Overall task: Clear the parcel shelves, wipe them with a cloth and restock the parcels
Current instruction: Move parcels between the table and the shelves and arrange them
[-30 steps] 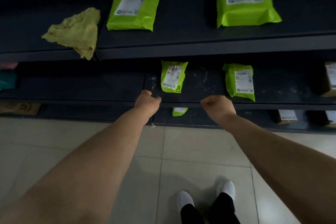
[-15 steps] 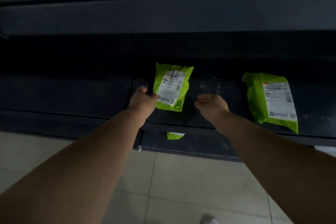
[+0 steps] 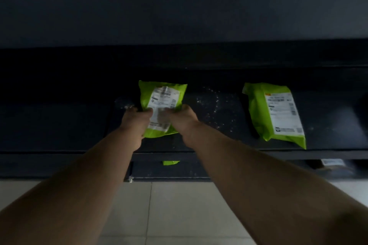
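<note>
We've got both hands on the small green parcel (image 3: 162, 95), lying on the mid shelf (image 3: 59, 125) near its front edge: left hand (image 3: 137, 123) & right hand (image 3: 184, 120) each curl round a lower side. Looks like a soft poly bag, light, prob slippery, so we'd squeeze the filled sides, not the loose top. Second parcel (image 3: 274, 113) lies well apart on the right, white specks (image 3: 215, 105) between.

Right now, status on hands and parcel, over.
Left hand and right hand both grip the small green parcel at the speckled shelf. Second green parcel lies apart, to its right. Nothing blocks the lift.
</note>
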